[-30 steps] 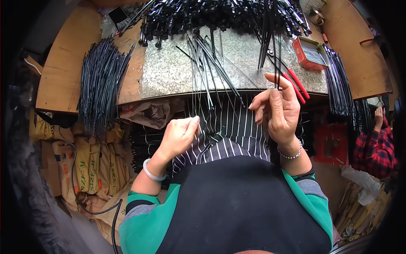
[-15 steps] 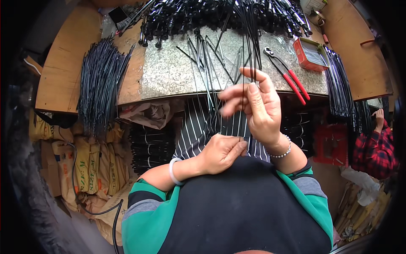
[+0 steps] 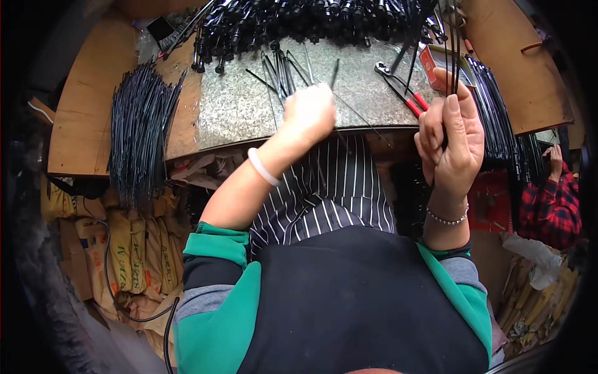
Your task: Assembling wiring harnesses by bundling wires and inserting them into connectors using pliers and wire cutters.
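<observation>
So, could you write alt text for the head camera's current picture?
A person's right hand holds thin black rods; the closed left hand is by more rods on a speckled worktop. Red-handled pliers lie nearer the right hand.

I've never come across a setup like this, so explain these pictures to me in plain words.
There is no machine here: a person works with two bare hands. The view comes from a wide fisheye camera worn on the head, looking down, so straight edges look bent.

The right hand holds a few thin dark rods upright between thumb and fingers. The left hand is among loose rods on the grey tabletop; its fingers are hidden, so I cannot tell whether it grips any.

Also on the surface are pliers with red handles, a big pile of dark parts at the back and a thick bundle of rods at left.
</observation>
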Demonstrator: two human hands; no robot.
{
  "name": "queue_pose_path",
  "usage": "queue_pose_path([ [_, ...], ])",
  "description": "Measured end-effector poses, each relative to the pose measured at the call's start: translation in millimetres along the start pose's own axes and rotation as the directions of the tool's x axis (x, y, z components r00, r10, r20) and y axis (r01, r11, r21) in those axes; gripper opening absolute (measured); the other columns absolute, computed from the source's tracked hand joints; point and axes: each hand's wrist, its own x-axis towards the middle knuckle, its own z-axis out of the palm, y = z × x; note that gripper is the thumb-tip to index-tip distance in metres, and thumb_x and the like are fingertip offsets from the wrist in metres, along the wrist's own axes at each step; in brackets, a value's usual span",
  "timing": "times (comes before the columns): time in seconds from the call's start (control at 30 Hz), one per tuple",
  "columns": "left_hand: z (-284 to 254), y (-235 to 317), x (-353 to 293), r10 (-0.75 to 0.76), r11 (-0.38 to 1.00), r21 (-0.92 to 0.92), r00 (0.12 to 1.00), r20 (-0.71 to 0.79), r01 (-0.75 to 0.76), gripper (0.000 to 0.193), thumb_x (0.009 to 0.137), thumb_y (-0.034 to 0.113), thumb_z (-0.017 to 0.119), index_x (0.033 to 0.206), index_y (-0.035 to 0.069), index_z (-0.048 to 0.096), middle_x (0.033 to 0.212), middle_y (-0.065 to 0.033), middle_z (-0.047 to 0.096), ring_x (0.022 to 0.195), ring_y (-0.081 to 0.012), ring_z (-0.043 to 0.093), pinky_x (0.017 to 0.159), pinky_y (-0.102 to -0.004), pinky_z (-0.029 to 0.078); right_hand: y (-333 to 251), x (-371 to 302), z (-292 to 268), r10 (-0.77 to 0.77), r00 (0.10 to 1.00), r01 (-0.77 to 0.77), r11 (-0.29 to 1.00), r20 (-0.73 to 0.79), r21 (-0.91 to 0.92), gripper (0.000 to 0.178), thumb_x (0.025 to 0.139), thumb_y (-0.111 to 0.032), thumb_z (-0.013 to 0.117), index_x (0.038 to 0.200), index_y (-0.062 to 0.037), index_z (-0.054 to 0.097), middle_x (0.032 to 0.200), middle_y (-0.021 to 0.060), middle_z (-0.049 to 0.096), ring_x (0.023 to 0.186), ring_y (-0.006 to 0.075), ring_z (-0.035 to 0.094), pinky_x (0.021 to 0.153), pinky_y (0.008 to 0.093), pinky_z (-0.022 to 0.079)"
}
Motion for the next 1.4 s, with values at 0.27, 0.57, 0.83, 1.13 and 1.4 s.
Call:
queue_pose_path([
  [0.27, -57, -37, 1, -0.106, 0.457, -0.888, 0.989, -0.100, -0.040, 0.021, 0.087, 0.022, 0.058, 0.086, 0.001, 0.057, 0.054, 0.0016, 0.051, 0.043, -0.0024, 0.042, 0.039, -0.0175, 0.032, 31, -17, -3, 0.057, 0.997, -0.066, 0.974, -0.045, -0.218, 0.027, 0.096, -0.014, 0.037, 0.116, 0.0036, 0.040, 0.065, 0.0061, 0.055, 0.047, 0.0051, 0.045, 0.043, 0.0154, 0.037],
  [0.57, -130, 35, -5, -0.209, 0.597, -0.801, 0.956, -0.208, -0.044, 0.028, 0.083, 0.013, 0.062, 0.101, 0.000, 0.044, 0.060, -0.0042, 0.056, 0.049, -0.0081, 0.052, 0.045, -0.0200, 0.041, 52, -16, 29, 0.116, 0.993, -0.116, 0.993, 0.036, -0.012, 0.025, 0.097, -0.014, 0.033, 0.116, 0.0019, 0.036, 0.086, 0.0187, 0.061, 0.067, 0.0171, 0.063, 0.060, 0.0239, 0.052],
  [0.83, -83, -41, -65, 0.161, 0.974, -0.103, 0.935, -0.315, -0.202, 0.031, 0.085, 0.026, 0.060, 0.069, 0.000, 0.057, 0.053, -0.0054, 0.052, 0.044, -0.0094, 0.048, 0.043, -0.0268, 0.039, 19, -5, 19, 0.203, 0.979, -0.205, 0.974, 0.039, 0.098, 0.026, 0.096, -0.010, 0.034, 0.117, 0.0033, 0.040, 0.060, -0.0004, 0.036, 0.038, 0.0023, 0.025, 0.033, 0.0149, 0.023],
  [1.13, -25, -46, -127, -0.167, 0.080, -0.953, 0.946, 0.277, 0.293, 0.027, 0.093, 0.020, 0.047, 0.071, 0.005, 0.052, 0.051, 0.0019, 0.047, 0.037, -0.0014, 0.037, 0.034, -0.0151, 0.028, 33, -1, 9, 0.092, 0.995, -0.093, 0.995, 0.030, 0.033, 0.026, 0.096, -0.013, 0.036, 0.116, 0.0031, 0.043, 0.056, -0.0014, 0.037, 0.038, 0.0023, 0.026, 0.033, 0.0154, 0.023],
  [1.4, -33, 39, -139, 0.072, 0.167, -0.986, 0.997, 0.027, 0.015, 0.022, 0.091, 0.013, 0.051, 0.073, 0.000, 0.053, 0.054, -0.0019, 0.053, 0.041, -0.0051, 0.047, 0.039, -0.0178, 0.036, 58, -15, 38, 0.121, 0.991, -0.120, 0.993, 0.065, -0.018, 0.024, 0.096, -0.015, 0.034, 0.114, 0.0016, 0.034, 0.091, 0.0202, 0.061, 0.073, 0.0196, 0.064, 0.063, 0.0262, 0.053],
])
